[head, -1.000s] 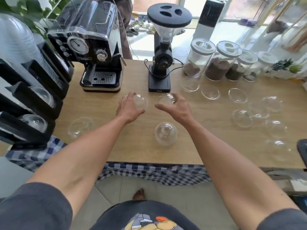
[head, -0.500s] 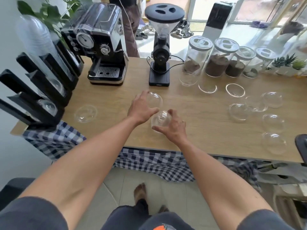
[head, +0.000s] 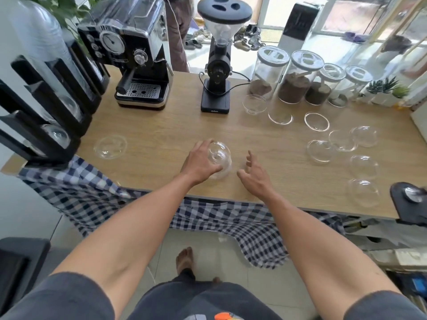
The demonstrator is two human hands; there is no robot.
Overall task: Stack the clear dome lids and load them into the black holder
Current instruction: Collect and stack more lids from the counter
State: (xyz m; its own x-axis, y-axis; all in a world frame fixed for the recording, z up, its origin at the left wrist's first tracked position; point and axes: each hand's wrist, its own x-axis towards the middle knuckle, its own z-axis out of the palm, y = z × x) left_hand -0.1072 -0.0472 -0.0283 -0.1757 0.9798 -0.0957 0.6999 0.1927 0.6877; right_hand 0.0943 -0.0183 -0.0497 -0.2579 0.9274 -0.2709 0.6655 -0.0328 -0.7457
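Observation:
My left hand grips a small stack of clear dome lids near the front middle of the wooden table. My right hand hovers just right of the stack with fingers spread and holds nothing. One loose dome lid lies at the left by the black holder, whose slots hold lids. Several more dome lids are scattered over the right side of the table.
An espresso machine and a coffee grinder stand at the back. Glass jars of coffee line the back right. A checked cloth hangs off the front edge. A black object sits at the right edge.
My right hand has let go of its lid and drawn away to the right. The lids now sit together as one stack under my left hand.

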